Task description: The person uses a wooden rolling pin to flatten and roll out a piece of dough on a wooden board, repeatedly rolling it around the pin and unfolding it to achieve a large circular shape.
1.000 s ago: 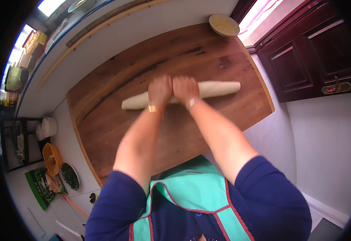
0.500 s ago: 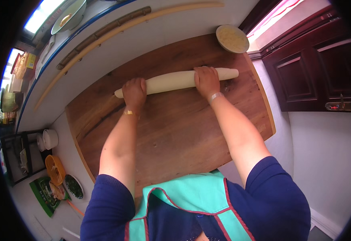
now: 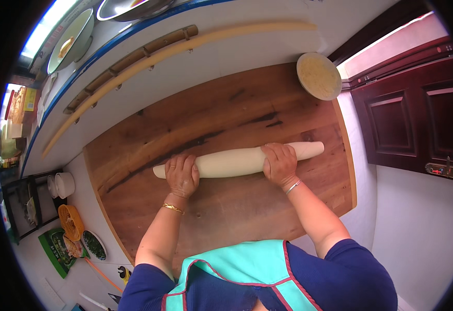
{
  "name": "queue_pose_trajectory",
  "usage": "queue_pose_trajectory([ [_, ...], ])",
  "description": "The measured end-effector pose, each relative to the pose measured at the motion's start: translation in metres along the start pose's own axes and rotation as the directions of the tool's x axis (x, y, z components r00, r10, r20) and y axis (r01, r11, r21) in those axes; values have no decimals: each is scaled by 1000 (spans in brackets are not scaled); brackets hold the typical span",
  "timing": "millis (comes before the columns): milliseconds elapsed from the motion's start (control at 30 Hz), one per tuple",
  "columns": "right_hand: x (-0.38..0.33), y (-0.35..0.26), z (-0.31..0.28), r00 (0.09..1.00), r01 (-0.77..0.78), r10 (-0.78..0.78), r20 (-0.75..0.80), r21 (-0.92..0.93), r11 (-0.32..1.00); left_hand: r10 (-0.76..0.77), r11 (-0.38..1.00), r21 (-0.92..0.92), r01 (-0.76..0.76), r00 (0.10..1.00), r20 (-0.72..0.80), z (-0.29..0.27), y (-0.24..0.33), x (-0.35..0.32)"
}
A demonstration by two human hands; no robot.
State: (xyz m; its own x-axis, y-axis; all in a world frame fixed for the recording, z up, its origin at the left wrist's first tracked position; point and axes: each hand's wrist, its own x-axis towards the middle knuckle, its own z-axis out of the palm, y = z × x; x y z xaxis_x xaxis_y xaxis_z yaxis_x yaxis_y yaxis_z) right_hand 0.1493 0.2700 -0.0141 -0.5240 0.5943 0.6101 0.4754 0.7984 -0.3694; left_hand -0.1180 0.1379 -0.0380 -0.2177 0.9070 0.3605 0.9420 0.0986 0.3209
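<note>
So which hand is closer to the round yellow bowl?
Right. The right hand presses the dough roll just below the bowl; the left hand sits farther off toward the roll's other end.

Pale cream dough (image 3: pixel 234 161) on a brown, dark-streaked board (image 3: pixel 226 217); white worktop (image 3: pixel 226 57); turquoise apron (image 3: pixel 237 272), red-piped.

Dough roll (image 3: pixel 231 161) across board (image 3: pixel 226 217); dish (image 3: pixel 318 75), likely flour, at board's far-right corner.
</note>
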Motion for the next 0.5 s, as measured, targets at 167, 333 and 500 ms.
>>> queue_pose_trajectory([
  [167,32,45,34,972,-232,235,-3,-178,956,-48,999,-18,46,986,-162,3,-17,57],
  [333,0,41,18,929,-86,128,348,-135,987,35,999,-29,-37,997,-65,0,-2,19],
  [500,-58,18,-18,817,-123,108,567,-11,992,52,998,18,-54,992,115,16,5,44],
])
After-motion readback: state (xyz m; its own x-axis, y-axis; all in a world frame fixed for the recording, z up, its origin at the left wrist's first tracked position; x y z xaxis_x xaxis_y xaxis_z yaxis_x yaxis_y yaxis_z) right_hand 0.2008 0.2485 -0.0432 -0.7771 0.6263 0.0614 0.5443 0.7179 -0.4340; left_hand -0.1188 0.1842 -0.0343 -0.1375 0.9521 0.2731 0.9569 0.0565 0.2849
